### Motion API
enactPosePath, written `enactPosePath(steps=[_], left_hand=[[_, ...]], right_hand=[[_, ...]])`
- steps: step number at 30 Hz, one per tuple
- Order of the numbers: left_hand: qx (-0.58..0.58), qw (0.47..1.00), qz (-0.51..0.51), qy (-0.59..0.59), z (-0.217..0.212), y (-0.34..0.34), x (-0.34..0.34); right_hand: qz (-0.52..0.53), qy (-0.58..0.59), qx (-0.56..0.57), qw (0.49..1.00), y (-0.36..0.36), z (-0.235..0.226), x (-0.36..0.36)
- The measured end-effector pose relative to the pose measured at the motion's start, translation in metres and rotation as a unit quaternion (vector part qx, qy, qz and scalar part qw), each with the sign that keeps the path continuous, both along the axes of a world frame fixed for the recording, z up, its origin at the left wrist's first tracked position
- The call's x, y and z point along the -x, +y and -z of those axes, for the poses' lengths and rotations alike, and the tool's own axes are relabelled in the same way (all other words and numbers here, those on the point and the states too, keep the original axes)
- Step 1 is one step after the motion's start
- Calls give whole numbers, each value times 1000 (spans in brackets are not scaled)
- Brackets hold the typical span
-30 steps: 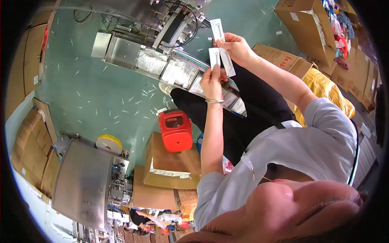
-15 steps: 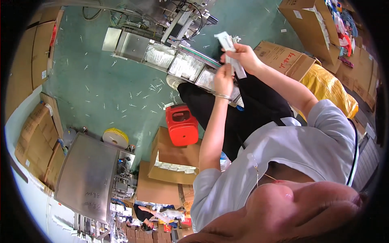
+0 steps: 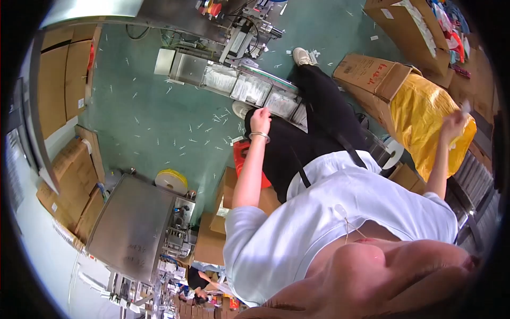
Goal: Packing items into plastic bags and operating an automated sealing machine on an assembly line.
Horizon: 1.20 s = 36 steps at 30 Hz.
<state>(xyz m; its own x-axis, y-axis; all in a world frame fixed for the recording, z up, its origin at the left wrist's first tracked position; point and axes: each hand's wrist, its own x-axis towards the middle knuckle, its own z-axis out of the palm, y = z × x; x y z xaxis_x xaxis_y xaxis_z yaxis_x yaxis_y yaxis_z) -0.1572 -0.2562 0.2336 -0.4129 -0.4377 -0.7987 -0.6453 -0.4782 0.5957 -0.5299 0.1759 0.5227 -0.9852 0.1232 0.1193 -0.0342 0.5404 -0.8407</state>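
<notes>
My left hand (image 3: 260, 121), with a bangle at the wrist, is closed just over the edge of the divided metal tray (image 3: 228, 95). What its fingertips hold, if anything, is too small to make out. Several compartments of that tray carry white packets (image 3: 248, 89) lying in bundles. Out to the far right, my right hand (image 3: 452, 126) is above a yellow plastic bag (image 3: 425, 119). Its fingers are closed on a small whitish piece (image 3: 466, 106), blurred and without a clear shape.
A metal machine (image 3: 247, 33) stands behind the tray. A large carton (image 3: 370, 77) leans beside the yellow bag. Below my left arm is a red plastic stool (image 3: 241, 154), partly hidden. Small white scraps (image 3: 220, 116) litter the green floor. A steel cabinet (image 3: 133, 226) stands lower left.
My hands have come apart from the long white packet they held together. The right swung far right over the yellow bag; the left moved left and down to the tray. The view shifted.
</notes>
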Motion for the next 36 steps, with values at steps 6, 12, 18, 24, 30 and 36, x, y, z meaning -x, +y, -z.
enactPosePath(steps=[6,12,18,24,30,36], left_hand=[[15,996,11,-83,28,-23,-27],[97,971,18,-218,108,-21,-67],[109,973,-25,-200,63,-4,-90],[150,969,-17,-196,15,3,-82],[199,969,-33,-145,-10,-3,-98],[201,954,222,14,-15,-17,-159]], right_hand=[[165,185,-527,813,174,-82,11],[370,-40,-619,691,218,-24,-30],[-145,258,-517,803,-72,26,-86],[-405,-401,-177,802,-175,124,-140],[-425,-412,-228,773,-243,149,-168],[-385,-200,-455,778,-269,117,-282]])
